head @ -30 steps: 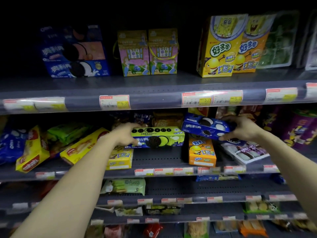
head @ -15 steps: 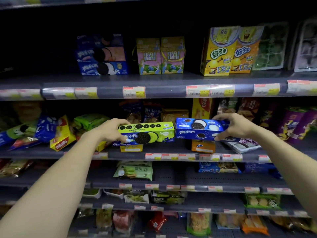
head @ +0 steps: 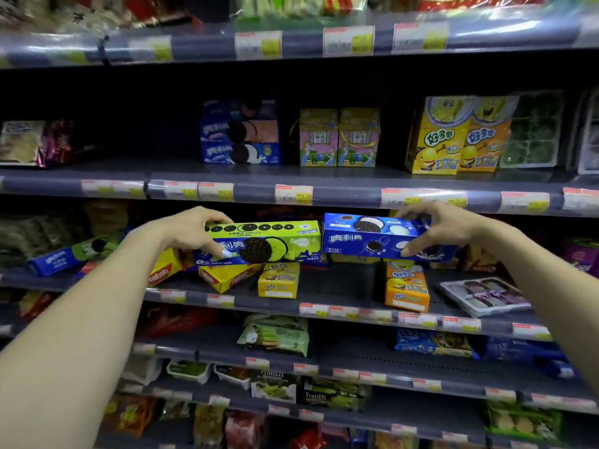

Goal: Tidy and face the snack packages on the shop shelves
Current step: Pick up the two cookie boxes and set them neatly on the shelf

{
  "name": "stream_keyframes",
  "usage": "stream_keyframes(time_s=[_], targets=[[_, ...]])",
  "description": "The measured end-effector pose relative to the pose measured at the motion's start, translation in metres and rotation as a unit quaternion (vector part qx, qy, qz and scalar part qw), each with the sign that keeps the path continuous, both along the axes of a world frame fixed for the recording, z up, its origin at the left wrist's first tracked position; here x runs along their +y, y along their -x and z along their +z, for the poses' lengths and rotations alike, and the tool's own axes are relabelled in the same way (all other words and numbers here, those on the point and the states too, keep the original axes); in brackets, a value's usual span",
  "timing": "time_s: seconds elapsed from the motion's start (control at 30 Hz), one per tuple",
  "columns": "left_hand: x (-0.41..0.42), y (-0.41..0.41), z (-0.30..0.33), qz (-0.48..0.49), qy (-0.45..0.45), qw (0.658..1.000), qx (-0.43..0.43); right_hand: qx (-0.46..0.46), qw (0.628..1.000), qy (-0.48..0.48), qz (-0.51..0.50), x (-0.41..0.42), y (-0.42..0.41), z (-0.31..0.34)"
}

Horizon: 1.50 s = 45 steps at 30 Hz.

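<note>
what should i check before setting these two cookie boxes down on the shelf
1. Left hand grips the green cookie box: ok.
2. Right hand grips the blue cookie box: ok.
3. Both fronts face outward: ok.
4. Boxes level and end to end: ok.
5. Landing spot free: not ok, a small yellow box and an orange box stand beneath.
6. Space behind the boxes: cannot tell.

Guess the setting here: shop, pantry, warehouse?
Most likely a small shop's snack aisle: tiered shelves with price tags along each edge, stocked with packaged biscuits, like the stacked blue cookie boxes and yellow cartoon snack boxes.
</note>
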<state>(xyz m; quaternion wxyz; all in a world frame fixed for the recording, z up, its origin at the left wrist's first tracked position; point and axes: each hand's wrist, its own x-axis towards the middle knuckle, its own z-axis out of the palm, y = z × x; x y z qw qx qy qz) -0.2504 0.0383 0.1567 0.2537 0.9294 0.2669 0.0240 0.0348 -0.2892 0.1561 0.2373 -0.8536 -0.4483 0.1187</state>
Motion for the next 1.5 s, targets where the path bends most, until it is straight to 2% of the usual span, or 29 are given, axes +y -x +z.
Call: stream_keyframes(time_s=[0.33, 0.53, 0.77, 1.13, 1.5], targets=[[0.050, 0.017, 0.052, 0.007, -0.061, 0.998, -0.023, -0.034, 0.999, -0.037, -0.020, 0.050, 0.022, 0.046], [0.088, 0.020, 0.075, -0.016, -0.003, 0.998, -0.060, -0.013, 0.998, -0.053, -0.037, 0.080, 0.034, 0.061], [0.134, 0.025, 0.100, -0.040, 0.002, 0.995, -0.090, -0.018, 0.994, -0.083, -0.073, 0.123, 0.047, 0.082], [0.219, 0.030, 0.101, -0.018, -0.005, 0.996, -0.084, -0.042, 0.994, -0.063, -0.083, 0.212, 0.057, 0.100], [0.302, -0.006, 0.102, 0.004, -0.058, 0.996, -0.072, -0.073, 0.995, -0.016, -0.073, 0.296, 0.012, 0.109]])
